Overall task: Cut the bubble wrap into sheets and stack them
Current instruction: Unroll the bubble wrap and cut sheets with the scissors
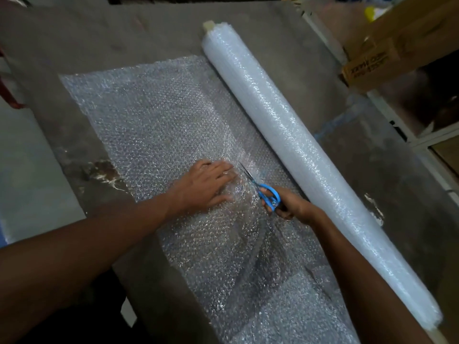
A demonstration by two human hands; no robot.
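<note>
A long roll of bubble wrap [298,135] lies diagonally across the grey table [124,36]. An unrolled stretch of bubble wrap [154,115] spreads flat to its left. My right hand [290,204] grips blue-handled scissors [267,192], whose blades point up-left into the wrap, near the roll. A cut line runs behind the scissors toward the near edge. My left hand [206,184] presses flat on the wrap just left of the blades, fingers spread.
Cardboard boxes [397,45] stand past the table's far right corner. A pale worn patch [104,170] marks the table left of the wrap. The table's left edge [49,150] drops to a lighter floor.
</note>
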